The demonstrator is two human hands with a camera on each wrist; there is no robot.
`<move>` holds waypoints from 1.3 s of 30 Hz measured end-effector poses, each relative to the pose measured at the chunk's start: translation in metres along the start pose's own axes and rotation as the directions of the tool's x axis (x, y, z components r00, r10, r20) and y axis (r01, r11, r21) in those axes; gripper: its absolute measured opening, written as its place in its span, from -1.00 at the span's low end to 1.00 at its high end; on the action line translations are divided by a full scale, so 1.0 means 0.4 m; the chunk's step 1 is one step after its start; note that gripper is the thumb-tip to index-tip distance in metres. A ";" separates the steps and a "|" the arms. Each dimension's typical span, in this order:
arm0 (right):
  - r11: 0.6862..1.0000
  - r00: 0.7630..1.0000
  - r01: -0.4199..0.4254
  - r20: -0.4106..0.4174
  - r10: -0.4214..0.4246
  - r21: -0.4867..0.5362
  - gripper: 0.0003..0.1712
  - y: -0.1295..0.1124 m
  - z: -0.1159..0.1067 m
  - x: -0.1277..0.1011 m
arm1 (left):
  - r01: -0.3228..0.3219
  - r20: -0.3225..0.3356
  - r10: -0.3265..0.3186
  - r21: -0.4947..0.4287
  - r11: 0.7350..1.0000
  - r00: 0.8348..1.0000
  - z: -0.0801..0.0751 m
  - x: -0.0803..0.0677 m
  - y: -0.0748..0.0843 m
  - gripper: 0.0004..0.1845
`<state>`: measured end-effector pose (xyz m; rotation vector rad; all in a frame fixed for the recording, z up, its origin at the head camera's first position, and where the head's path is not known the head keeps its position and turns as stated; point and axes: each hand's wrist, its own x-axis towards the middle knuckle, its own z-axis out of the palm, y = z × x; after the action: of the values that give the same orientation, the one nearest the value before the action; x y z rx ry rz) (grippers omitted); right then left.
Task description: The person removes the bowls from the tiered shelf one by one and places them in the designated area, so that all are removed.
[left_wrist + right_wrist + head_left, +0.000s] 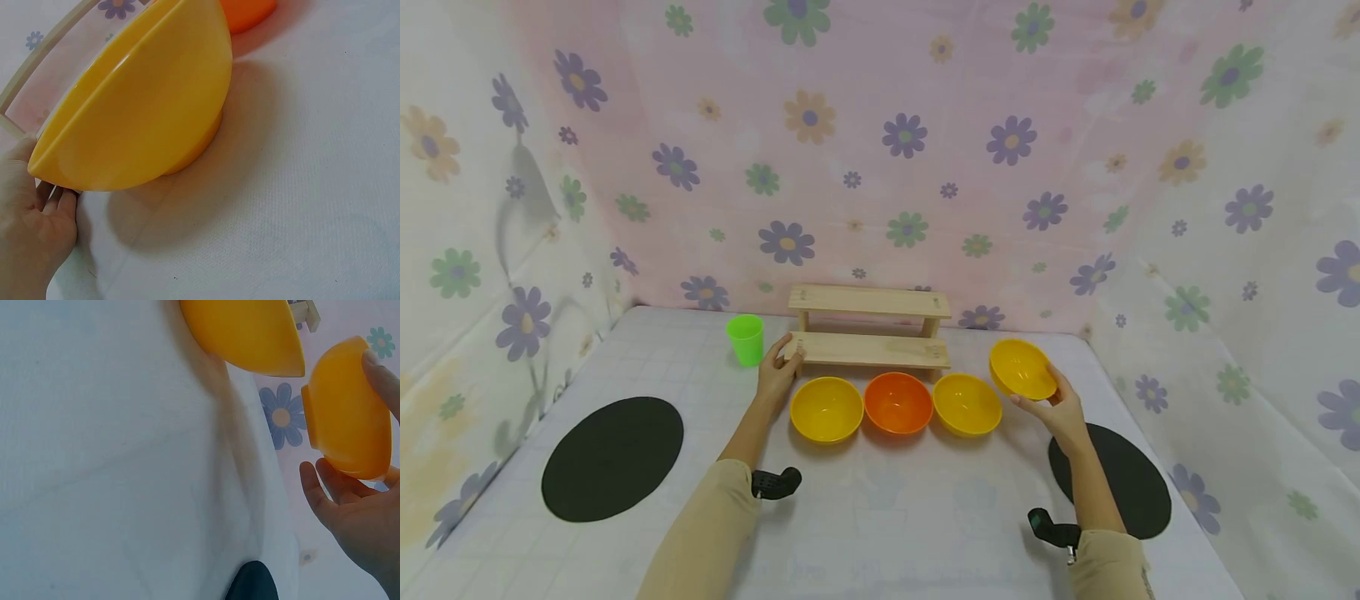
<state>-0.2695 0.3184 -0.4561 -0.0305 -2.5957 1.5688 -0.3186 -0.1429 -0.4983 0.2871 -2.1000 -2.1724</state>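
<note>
My right hand (1062,414) holds a yellow bowl (1021,368) by its side, tilted, right of the row. In the right wrist view the thumb lies along one side of this bowl (353,409) and the fingers are under the other. With my left hand (777,372) I grip the left end of a two-step wooden shelf (872,350) at its lower board. Before the shelf stand a yellow bowl (827,410), an orange bowl (898,404) and another yellow bowl (967,405) side by side. The nearest bowl (144,100) partly hides my left fingers in the left wrist view.
A green cup (747,340) stands left of the shelf, close to my left hand. Black round mats lie at the left (613,458) and at the right (1120,483), the right one partly under my forearm. Flowered cloth walls (865,150) enclose the white table (880,533).
</note>
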 end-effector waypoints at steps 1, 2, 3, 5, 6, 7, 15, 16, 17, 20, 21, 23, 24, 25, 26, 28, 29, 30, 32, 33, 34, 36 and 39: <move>1.000 1.000 -0.005 -0.002 0.005 0.000 0.10 0.003 -0.001 -0.004 | -0.002 0.002 0.002 -0.003 1.000 1.000 0.001 0.000 0.000 -0.41; 1.000 1.000 -0.011 -0.004 0.011 -0.003 0.11 0.005 -0.001 -0.008 | -0.004 0.005 0.004 -0.006 1.000 1.000 0.000 0.000 0.000 -0.40; 1.000 1.000 -0.015 -0.005 0.015 -0.002 0.11 0.007 -0.001 -0.011 | -0.004 0.007 0.004 -0.006 1.000 1.000 0.000 -0.001 0.001 -0.40; 1.000 1.000 -0.021 -0.008 0.021 0.006 0.12 0.011 -0.001 -0.017 | -0.004 0.007 0.004 -0.010 1.000 1.000 -0.001 -0.002 0.002 -0.40; 1.000 1.000 -0.022 -0.009 0.023 0.011 0.13 0.013 -0.001 -0.019 | -0.004 0.008 0.004 -0.009 1.000 1.000 -0.001 -0.002 0.002 -0.40; 1.000 1.000 -0.024 -0.010 0.024 0.013 0.13 0.015 -0.001 -0.021 | -0.004 0.008 0.004 -0.006 1.000 1.000 -0.001 -0.003 0.003 -0.40; 1.000 1.000 -0.006 -0.020 0.007 0.024 0.09 0.040 0.002 -0.040 | -0.003 0.006 0.003 -0.002 1.000 1.000 -0.001 -0.002 0.003 -0.38; 1.000 1.000 -0.006 -0.020 0.006 0.024 0.08 0.042 0.002 -0.041 | -0.003 0.006 0.003 -0.003 1.000 1.000 -0.001 -0.002 0.002 -0.38; 1.000 1.000 -0.006 -0.021 0.007 0.020 0.08 0.045 0.002 -0.043 | -0.004 0.007 0.004 -0.004 1.000 1.000 -0.001 -0.002 0.002 -0.38; 1.000 1.000 -0.016 -0.026 0.016 0.014 0.08 0.050 0.002 -0.045 | -0.005 0.005 0.005 -0.008 1.000 1.000 -0.001 -0.001 0.002 -0.38; 1.000 0.999 -0.021 -0.025 0.022 0.016 0.09 0.051 0.002 -0.045 | -0.005 0.004 0.005 -0.009 1.000 1.000 -0.001 -0.001 0.002 -0.39; 0.999 0.999 -0.036 -0.025 0.036 0.015 0.11 0.053 0.002 -0.045 | -0.003 0.000 0.003 -0.004 1.000 1.000 -0.002 0.000 0.001 -0.39; 0.999 0.999 -0.044 -0.024 0.044 0.021 0.12 0.054 0.002 -0.045 | -0.003 -0.003 0.003 -0.001 1.000 1.000 -0.002 0.000 0.001 -0.39; 0.998 0.998 -0.053 -0.021 0.053 0.023 0.13 0.055 0.002 -0.044 | -0.002 -0.005 0.002 0.004 1.000 1.000 -0.001 0.000 0.001 -0.40; 0.998 0.998 -0.062 -0.019 0.062 0.025 0.13 0.057 0.003 -0.044 | 0.000 -0.009 0.000 0.008 1.000 1.000 -0.001 0.001 0.001 -0.40; 0.997 0.997 -0.079 -0.016 0.080 0.026 0.15 0.061 0.004 -0.043 | 0.003 -0.016 -0.003 0.015 1.000 1.000 0.000 0.001 0.000 -0.40; 0.996 0.996 -0.084 -0.015 0.084 0.028 0.15 0.063 0.004 -0.044 | 0.005 -0.019 -0.005 0.017 1.000 1.000 0.000 0.001 0.000 -0.41; 0.996 0.996 -0.089 -0.014 0.089 0.028 0.15 0.066 0.005 -0.044 | 0.006 -0.019 -0.006 0.022 1.000 1.000 0.000 0.000 0.000 -0.40; 0.995 0.995 -0.095 -0.013 0.096 0.023 0.15 0.071 0.006 -0.044 | 0.007 -0.017 -0.007 0.030 1.000 1.000 0.000 0.000 -0.001 -0.40; 0.995 0.995 -0.097 -0.012 0.097 0.023 0.15 0.072 0.006 -0.045 | 0.008 -0.013 -0.008 0.031 0.999 1.000 0.000 0.001 -0.002 -0.40; 0.995 0.995 -0.097 -0.014 0.097 0.022 0.15 0.074 0.006 -0.045 | 0.010 -0.011 -0.009 0.033 0.999 1.000 0.000 0.001 -0.002 -0.40; 0.995 0.995 -0.097 -0.015 0.097 0.013 0.15 0.076 0.006 -0.047 | 0.010 -0.005 -0.010 0.035 0.999 1.000 0.000 0.001 -0.003 -0.40; 0.996 0.996 -0.092 -0.015 0.092 0.012 0.14 0.076 0.007 -0.049 | 0.013 -0.005 -0.013 0.029 0.999 1.000 0.002 0.002 -0.004 -0.40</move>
<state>-0.2515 0.3285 -0.4859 -0.1627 -2.6089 1.6056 -0.3196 -0.1425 -0.4998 0.3086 -2.1348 -2.1478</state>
